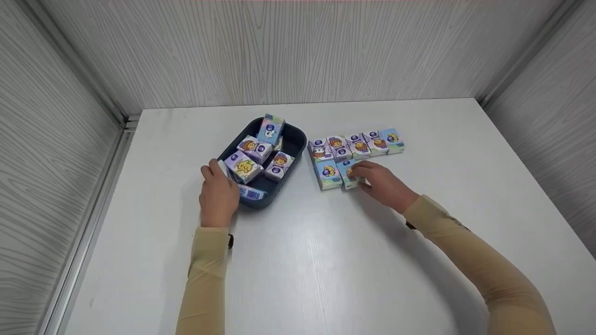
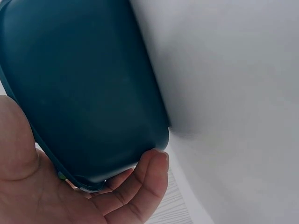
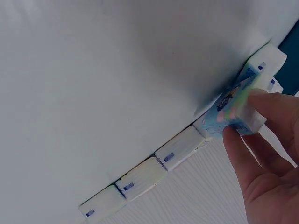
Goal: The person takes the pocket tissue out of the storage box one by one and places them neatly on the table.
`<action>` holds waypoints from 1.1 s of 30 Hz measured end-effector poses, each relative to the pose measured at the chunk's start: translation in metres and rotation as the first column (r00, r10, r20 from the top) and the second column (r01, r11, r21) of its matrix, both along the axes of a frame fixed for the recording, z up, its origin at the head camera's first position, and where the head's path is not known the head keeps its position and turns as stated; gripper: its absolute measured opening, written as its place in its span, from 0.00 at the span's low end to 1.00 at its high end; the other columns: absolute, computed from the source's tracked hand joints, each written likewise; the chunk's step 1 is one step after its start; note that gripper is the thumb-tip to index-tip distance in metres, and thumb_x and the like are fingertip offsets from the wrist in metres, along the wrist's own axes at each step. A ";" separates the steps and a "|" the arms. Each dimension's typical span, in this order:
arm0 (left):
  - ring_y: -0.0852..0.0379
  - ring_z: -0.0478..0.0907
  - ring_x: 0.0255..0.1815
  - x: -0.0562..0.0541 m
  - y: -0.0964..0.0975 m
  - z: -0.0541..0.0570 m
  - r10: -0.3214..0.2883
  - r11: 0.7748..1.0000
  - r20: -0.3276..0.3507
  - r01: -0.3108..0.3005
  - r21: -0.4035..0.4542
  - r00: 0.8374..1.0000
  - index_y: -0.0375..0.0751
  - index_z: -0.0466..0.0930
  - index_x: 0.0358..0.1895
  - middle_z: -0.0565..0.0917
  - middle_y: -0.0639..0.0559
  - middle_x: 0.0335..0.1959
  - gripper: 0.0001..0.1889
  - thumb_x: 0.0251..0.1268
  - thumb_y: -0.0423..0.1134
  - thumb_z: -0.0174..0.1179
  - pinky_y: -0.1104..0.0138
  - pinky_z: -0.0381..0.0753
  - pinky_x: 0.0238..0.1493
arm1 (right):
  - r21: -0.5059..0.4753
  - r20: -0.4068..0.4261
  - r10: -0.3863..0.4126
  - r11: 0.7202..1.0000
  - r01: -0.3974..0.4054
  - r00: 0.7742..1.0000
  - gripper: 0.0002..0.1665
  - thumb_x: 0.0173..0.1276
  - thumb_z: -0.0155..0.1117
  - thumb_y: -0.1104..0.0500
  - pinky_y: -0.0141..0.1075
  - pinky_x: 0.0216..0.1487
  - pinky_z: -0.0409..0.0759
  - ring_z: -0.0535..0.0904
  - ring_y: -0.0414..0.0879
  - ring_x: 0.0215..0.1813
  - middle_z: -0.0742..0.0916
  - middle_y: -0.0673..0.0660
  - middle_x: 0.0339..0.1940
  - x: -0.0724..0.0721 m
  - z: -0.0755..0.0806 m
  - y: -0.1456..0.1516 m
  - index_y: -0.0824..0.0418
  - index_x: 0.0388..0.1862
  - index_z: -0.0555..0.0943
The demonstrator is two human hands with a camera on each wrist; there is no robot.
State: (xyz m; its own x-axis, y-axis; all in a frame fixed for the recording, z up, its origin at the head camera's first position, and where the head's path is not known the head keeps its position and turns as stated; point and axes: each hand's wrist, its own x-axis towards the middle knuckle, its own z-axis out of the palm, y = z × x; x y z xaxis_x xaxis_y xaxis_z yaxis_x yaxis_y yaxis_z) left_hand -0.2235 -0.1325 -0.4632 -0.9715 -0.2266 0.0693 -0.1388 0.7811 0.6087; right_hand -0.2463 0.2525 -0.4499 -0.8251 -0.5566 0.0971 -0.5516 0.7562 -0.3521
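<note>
My left hand [image 1: 219, 197] grips the near left side of a dark blue plastic tray [image 1: 298, 136], its fingers curled round the rim. The left wrist view shows the tray's smooth outer wall [image 2: 84, 88] with fingers against its end. Several small printed tissue packs lie loosely in the tray, among them a purple-and-white pack [image 1: 243, 167]. My right hand [image 1: 384, 186] pinches a blue tissue pack [image 3: 229, 105] between thumb and fingers. In the head view it stands beside another blue pack [image 1: 328, 173], in front of a row of packs.
Five-wide, the back row runs rightward from a purple pack [image 1: 320, 150] to a blue one [image 1: 392, 140], just right of the tray. All stand on a white table [image 1: 298, 265]. Grey wood-grain panels [image 1: 298, 51] rise behind and at both sides.
</note>
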 end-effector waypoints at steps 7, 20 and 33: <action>0.40 0.75 0.45 0.000 0.002 0.002 -0.002 1.000 0.027 0.002 0.004 1.000 0.33 0.44 0.72 0.58 0.31 0.62 0.32 0.70 0.36 0.45 0.47 0.77 0.40 | 0.009 0.002 -0.011 1.000 0.011 1.000 0.13 0.61 0.64 0.72 0.40 0.51 0.76 0.77 0.48 0.48 0.81 0.56 0.47 -0.007 -0.003 -0.006 0.63 0.44 0.81; 0.39 0.74 0.49 -0.002 0.001 0.003 0.002 1.000 0.038 -0.002 0.007 0.999 0.33 0.42 0.73 0.57 0.31 0.63 0.33 0.71 0.37 0.46 0.48 0.76 0.44 | 0.031 0.045 -0.032 0.999 0.031 0.998 0.13 0.61 0.64 0.72 0.42 0.52 0.76 0.77 0.50 0.50 0.80 0.58 0.48 -0.011 0.002 -0.014 0.64 0.45 0.81; 0.39 0.75 0.47 -0.001 0.001 0.002 0.008 1.000 0.041 -0.008 0.004 0.999 0.34 0.43 0.72 0.58 0.32 0.63 0.32 0.71 0.37 0.45 0.47 0.77 0.42 | 0.081 0.031 0.032 0.996 -0.035 0.999 0.16 0.60 0.64 0.70 0.43 0.51 0.76 0.78 0.51 0.49 0.82 0.59 0.47 -0.019 0.023 -0.045 0.66 0.49 0.82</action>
State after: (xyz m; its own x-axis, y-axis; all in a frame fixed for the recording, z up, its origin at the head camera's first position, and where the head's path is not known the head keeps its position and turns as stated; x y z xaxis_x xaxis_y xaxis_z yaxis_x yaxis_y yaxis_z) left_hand -0.2242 -0.1320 -0.4613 -0.9717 -0.2346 0.0286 -0.1699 0.7774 0.6057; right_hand -0.2655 0.2071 -0.4269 -0.8076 -0.5892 0.0264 -0.5675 0.7641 -0.3067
